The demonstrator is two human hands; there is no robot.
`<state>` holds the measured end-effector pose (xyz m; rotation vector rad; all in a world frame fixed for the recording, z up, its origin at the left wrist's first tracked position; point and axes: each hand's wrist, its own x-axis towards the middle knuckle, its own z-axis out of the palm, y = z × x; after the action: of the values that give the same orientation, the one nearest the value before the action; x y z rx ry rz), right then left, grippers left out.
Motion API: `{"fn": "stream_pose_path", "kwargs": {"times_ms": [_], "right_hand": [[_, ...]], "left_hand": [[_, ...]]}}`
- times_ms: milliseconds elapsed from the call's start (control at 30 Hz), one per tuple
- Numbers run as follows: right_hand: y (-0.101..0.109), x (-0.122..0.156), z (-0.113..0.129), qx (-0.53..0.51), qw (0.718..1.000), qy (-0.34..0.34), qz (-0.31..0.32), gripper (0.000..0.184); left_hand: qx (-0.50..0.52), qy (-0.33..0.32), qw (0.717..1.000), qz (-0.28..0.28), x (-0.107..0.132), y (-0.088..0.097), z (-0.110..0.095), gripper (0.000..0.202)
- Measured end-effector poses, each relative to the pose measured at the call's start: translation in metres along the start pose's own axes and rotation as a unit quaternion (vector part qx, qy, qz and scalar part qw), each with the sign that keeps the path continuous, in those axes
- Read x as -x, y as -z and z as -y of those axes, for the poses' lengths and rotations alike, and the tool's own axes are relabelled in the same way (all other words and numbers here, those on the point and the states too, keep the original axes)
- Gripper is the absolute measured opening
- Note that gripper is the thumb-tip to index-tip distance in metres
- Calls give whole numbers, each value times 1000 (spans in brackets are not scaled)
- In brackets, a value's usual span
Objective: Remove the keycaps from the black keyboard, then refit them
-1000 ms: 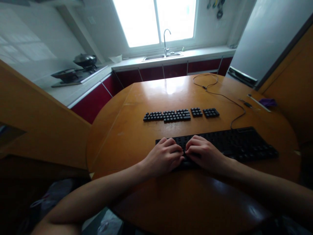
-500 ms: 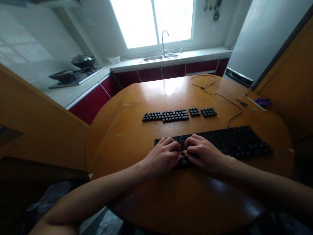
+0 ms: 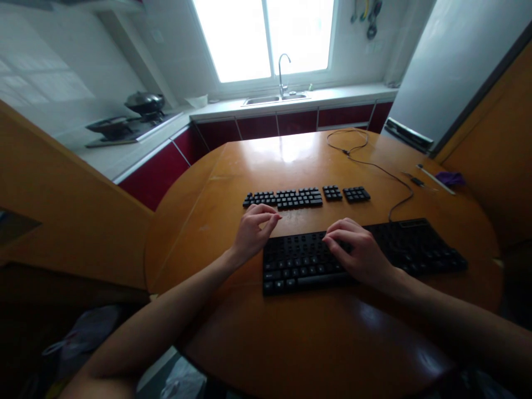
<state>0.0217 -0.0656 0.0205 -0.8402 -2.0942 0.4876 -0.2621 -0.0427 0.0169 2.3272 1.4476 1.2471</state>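
Note:
A black keyboard point(image 3: 316, 280) lies across the near part of the table. Keycaps sit in its lower rows, while the upper rows at its left show bare key sockets. My left hand point(image 3: 254, 228) is raised beyond the keyboard's upper left corner, just short of the rows of loose black keycaps point(image 3: 299, 198). Its thumb and forefinger meet in a pinch, and anything between them is too small to make out. Over the middle of the keyboard is my right hand point(image 3: 359, 252), its fingertips pressed together above the upper rows. What it holds, if anything, cannot be seen.
A cable point(image 3: 374, 164) runs from the keyboard to the far side of the round wooden table point(image 3: 199, 233). Toward the right edge lie a thin white stick point(image 3: 436, 179), a small dark tool point(image 3: 415, 180) and a purple cloth point(image 3: 451, 178).
My left hand has left the keyboard and moved forward and left toward the loose keycaps. My right hand has shifted slightly right, with its fingers drawn together. The keyboard's left keys are now uncovered.

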Motion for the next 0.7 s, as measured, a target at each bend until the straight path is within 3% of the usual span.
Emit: {"fn": "stream_pose_path", "kwargs": {"times_ms": [133,300,500,700], "right_hand": [[3,-4,-2,20,1000,-7,-4,19],[0,-28,-12,86,995,-6,46,16],[-34,-84,-28,215,968,32,123,21],[-70,-119,-46,299,938,60,163,24]], "left_hand": [[-81,-4,996,-34,-10,2,26,20],[-160,-24,987,4,-23,-11,55,15],[-216,-53,975,27,-31,-30,67,11],[-223,-66,972,36,-27,-31,70,12]]}}
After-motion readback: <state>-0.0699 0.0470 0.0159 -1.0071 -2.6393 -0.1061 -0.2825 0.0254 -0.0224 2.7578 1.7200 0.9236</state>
